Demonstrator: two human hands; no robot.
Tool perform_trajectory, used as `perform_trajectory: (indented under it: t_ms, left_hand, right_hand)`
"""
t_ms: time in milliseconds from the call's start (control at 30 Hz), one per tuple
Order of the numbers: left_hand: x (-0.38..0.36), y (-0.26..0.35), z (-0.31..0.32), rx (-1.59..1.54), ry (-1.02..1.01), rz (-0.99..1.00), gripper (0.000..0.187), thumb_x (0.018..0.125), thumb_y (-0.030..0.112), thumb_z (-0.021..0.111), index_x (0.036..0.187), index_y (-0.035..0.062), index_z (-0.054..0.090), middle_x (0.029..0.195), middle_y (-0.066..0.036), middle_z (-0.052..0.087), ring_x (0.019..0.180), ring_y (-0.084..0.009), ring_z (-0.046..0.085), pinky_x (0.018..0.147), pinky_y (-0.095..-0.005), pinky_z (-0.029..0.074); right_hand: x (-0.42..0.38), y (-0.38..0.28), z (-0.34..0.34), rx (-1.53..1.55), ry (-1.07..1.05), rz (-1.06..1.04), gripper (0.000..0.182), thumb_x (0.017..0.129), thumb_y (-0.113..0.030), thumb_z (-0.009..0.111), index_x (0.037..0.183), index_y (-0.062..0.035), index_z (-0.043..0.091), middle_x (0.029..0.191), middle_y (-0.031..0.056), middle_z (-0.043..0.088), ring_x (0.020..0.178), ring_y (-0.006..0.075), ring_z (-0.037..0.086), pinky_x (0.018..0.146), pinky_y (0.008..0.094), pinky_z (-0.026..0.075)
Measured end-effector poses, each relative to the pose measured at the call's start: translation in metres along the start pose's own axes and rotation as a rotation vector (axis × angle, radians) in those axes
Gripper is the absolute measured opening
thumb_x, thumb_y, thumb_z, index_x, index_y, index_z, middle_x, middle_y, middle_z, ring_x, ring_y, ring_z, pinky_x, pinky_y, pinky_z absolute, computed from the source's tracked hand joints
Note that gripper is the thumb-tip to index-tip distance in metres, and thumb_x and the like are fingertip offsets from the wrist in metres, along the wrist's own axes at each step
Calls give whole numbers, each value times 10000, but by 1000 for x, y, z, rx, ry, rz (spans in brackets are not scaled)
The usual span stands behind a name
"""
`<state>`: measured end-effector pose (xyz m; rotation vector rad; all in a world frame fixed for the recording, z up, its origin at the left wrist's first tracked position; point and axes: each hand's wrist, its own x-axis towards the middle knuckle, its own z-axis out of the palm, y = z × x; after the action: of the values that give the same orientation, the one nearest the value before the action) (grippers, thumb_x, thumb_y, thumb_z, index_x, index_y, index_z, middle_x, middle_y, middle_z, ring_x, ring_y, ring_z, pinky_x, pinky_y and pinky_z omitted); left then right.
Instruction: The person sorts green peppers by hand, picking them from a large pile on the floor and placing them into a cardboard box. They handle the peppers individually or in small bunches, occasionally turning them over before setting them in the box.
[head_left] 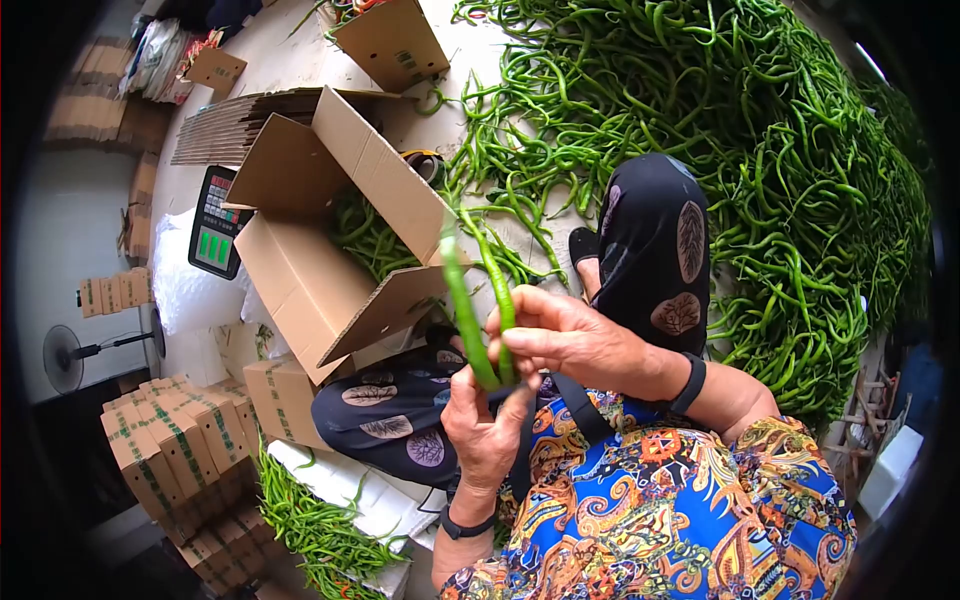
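Note:
Two long green peppers (462,300) stand up from between my hands in front of my lap. My left hand (482,425) is closed around their lower ends, with the thumb raised beside them. My right hand (565,335) pinches the right-hand pepper with thumb and fingers, just above my left hand. The upper part of the left pepper is blurred. Just beyond the peppers, to the left, an open cardboard box (305,285) holds more green peppers (370,235) at its bottom.
A large heap of green peppers (760,150) covers the floor at right. Left of the box are a scale display (214,222) and a fan (64,358). Taped cartons (175,435) are stacked lower left, near peppers on white foam (320,525). Flattened cardboard (225,130) lies behind the box.

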<state>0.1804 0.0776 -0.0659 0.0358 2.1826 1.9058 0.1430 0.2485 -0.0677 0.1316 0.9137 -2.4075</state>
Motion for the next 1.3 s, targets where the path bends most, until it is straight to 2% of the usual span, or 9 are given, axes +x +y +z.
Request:
perform_trajectory:
  t_ms: [33,167,300,400,467,700,967,1167,1300]
  left_hand:
    - [3,5,1,-43,40,-46,338,841,-13,682,1131,-6,508,1041,-84,617,966,-152,605,915,-310,470]
    - [23,29,-11,-219,136,-89,280,876,56,599,1132,-3,503,992,-78,618,947,-172,615,843,-304,488]
    - [43,41,-47,-511,159,25,432,873,121,590,1263,-16,466,930,-66,605,954,-205,605,760,-281,477]
    - [55,42,-68,-574,159,44,479,857,137,605,1283,-21,452,886,-58,585,949,-195,590,708,-280,459]
    - [63,44,-73,-551,187,32,487,842,135,614,1276,-23,459,875,-59,584,928,-192,593,691,-276,460]
    - [91,37,-101,-586,190,-26,516,833,129,608,1300,-12,440,899,-51,597,915,-168,608,690,-257,468]
    - [118,45,-105,-554,202,-80,524,842,87,596,1323,-24,420,913,-53,600,925,-173,607,698,-272,459]
    - [139,47,-96,-379,167,-125,659,821,66,563,1427,36,305,1142,-152,590,966,-217,636,695,-277,509]
    - [152,49,-92,-262,160,-183,533,835,14,470,1361,14,382,1275,-203,532,1058,-248,599,839,-360,527]
  right_hand:
    - [5,-2,2,-186,-44,-57,338,997,-276,518,1224,-26,514,990,22,615,782,72,555,708,232,479]
    - [-5,-26,8,-194,-5,-79,432,1003,-268,504,1333,7,465,1042,68,627,860,104,607,725,237,504]
    - [-39,-72,-2,-339,259,-211,301,979,-124,491,1227,37,550,981,103,672,686,76,581,647,212,488]
    - [-61,-85,-37,-111,333,-452,263,977,-143,491,1153,36,567,854,68,630,553,25,461,463,174,389]
    - [-67,-95,-65,-157,386,-541,247,983,-150,505,1148,24,566,844,43,613,570,12,456,491,149,353]
    - [-83,-108,-158,-122,713,-474,228,968,-129,552,1164,-17,578,886,-3,621,638,30,500,564,166,421]
    - [-82,-44,-241,-81,841,-218,186,943,-151,594,1101,-53,599,856,-14,625,646,9,531,530,139,424]
    - [-84,5,-283,-131,970,-76,184,945,-201,589,1077,-76,616,843,-34,617,672,20,521,577,156,423]
    - [-86,18,-288,-188,1000,14,194,944,-218,587,1081,-84,611,857,-39,609,675,17,516,579,157,419]
